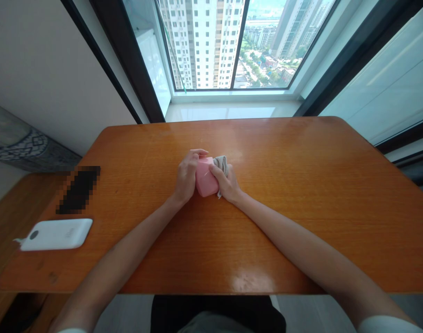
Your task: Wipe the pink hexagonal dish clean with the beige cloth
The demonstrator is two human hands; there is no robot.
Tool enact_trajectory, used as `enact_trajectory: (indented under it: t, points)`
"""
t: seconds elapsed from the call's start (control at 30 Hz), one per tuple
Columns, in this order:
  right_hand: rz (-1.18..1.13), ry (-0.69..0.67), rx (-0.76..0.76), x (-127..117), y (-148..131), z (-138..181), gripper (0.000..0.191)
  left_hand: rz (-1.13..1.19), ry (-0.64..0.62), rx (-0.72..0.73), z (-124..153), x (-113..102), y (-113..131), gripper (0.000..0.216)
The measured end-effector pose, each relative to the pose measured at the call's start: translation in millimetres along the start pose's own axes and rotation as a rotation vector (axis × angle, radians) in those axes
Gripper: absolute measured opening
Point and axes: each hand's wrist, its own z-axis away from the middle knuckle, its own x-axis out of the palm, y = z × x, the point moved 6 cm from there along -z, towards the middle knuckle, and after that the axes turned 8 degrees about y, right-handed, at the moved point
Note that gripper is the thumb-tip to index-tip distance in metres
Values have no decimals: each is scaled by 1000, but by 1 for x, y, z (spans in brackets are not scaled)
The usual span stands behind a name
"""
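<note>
The left hand [186,178] grips the pink block [205,179] at the table [301,185] centre, the right hand [229,185] clenches a grey cloth [221,162] against its side: wiping judged under way, extent covered not determinable

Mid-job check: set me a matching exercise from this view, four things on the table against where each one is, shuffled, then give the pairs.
Things:
1. pink object
2. grey cloth
3. white power bank
4. black pixelated item

Places:
A. flat near the left edge of the table, nearest the person
B. gripped between the left hand and right hand
C. bunched in the right hand's fingers, against the pink object
D. left side, just beyond the white power bank

Pairs: 1-B, 2-C, 3-A, 4-D.
</note>
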Motion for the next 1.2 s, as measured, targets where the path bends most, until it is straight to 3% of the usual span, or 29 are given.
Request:
enact_trajectory:
  t: [0.17,0.33,0.5,0.73,0.87,0.97,1.03,1.13,1.2]
  points:
    - [-6,39,-18,-2,-1,-2,53,-132,-120,469,15,3,19,45]
    - [16,49,-11,-2,-2,-3,52,-190,-124,503,16,4,19,32]
    - [50,37,-19,-3,2,-2,56,-159,-96,337,10,5,25,26]
    - [53,-19,-46,-1,4,0,61,2,-87,-190,-8,7,-6,40]
    - [60,-36,-74,0,1,2,61,56,-72,-249,-7,8,-14,43]
    - [46,-45,-79,0,2,2,60,53,10,-116,-3,2,-5,47]
    - [33,-43,-69,1,3,2,59,41,54,90,0,-4,6,48]
    - [8,-5,-54,0,3,0,57,-26,-60,456,9,-3,20,44]
    - [2,27,-45,-1,2,-2,56,-78,-153,579,14,0,21,39]
